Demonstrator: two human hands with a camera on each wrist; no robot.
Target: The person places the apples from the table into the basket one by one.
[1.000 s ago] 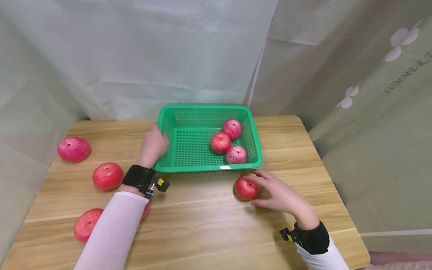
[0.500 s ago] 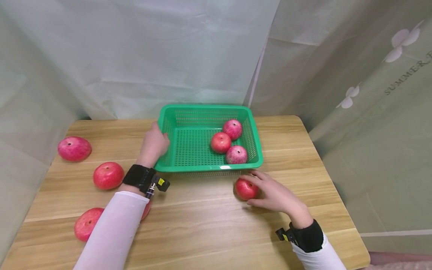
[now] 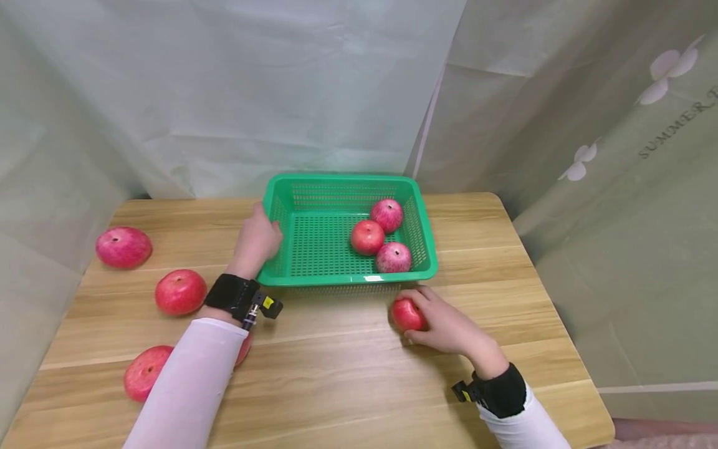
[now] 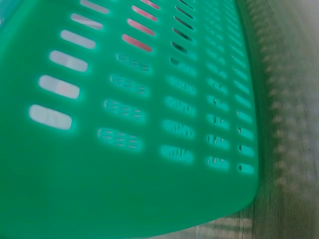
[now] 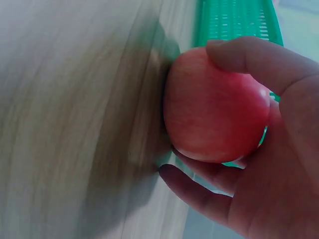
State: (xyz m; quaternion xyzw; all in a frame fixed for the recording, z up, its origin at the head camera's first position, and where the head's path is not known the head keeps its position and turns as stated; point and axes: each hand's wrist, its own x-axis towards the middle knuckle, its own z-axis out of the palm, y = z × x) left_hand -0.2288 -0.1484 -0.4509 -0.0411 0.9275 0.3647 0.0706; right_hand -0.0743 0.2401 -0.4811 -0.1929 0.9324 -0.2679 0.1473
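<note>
My left hand (image 3: 256,242) grips the left rim of a green plastic basket (image 3: 336,280) at the back of the table. Through the slots of the basket's wall (image 4: 119,189) some red shows in the left wrist view. Inside, toward the right, lie a red apple (image 3: 367,237) and two pinker, speckled ones. In front of the basket my right hand (image 3: 449,324) holds another red apple (image 5: 214,109), thumb on one side and fingers curled round the other. That apple sits low, close over the tabletop.
On the left of the wooden table (image 3: 348,386) lie a dark pink apple (image 3: 123,247), a red apple (image 3: 181,292) and another red one (image 3: 144,373). One more apple (image 3: 244,350) is mostly hidden by the left forearm. A pale curtain (image 3: 269,93) hangs behind the table.
My right hand has moved a little left and its fingers have closed round the apple in front of the basket. The left hand and basket stay put.
</note>
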